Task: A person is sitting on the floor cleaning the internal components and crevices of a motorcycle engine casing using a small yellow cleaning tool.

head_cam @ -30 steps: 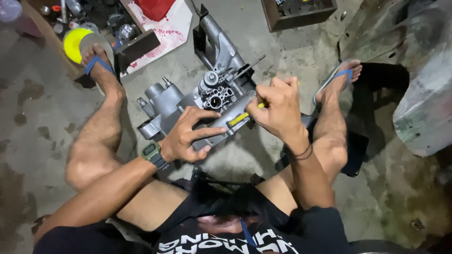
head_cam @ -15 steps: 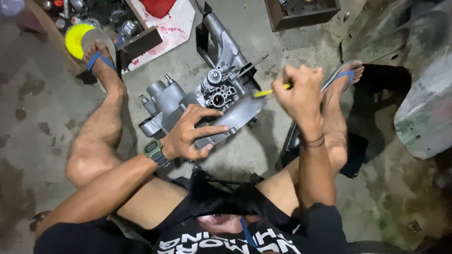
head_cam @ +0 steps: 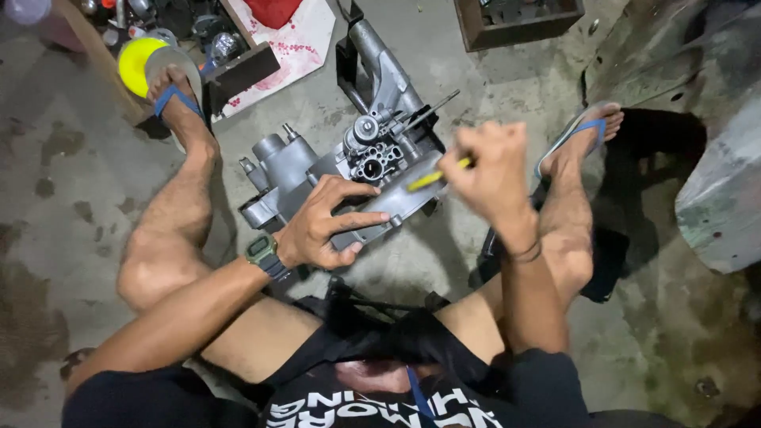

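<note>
A grey metal engine case (head_cam: 295, 170) lies on the concrete floor between my legs, its gears and bores facing up. My left hand (head_cam: 326, 223), with a dark watch on the wrist, presses flat on the near edge of the case. My right hand (head_cam: 493, 170) is raised to the right of the case, its fist closed around a yellow-handled tool (head_cam: 434, 176) whose yellow end points left toward the case. The tool's tip is hidden inside the fist.
A long metal arm (head_cam: 379, 59) extends from the case toward the back. A wooden tray (head_cam: 519, 20) sits at the top, a yellow lid (head_cam: 136, 59) and cluttered parts at top left, a red-stained white sheet (head_cam: 277, 43) beside them. A grey slab (head_cam: 725, 190) is on the right.
My right hand has lifted off the engine case and swung right and up with the yellow-handled tool. My left hand has stayed on the case.
</note>
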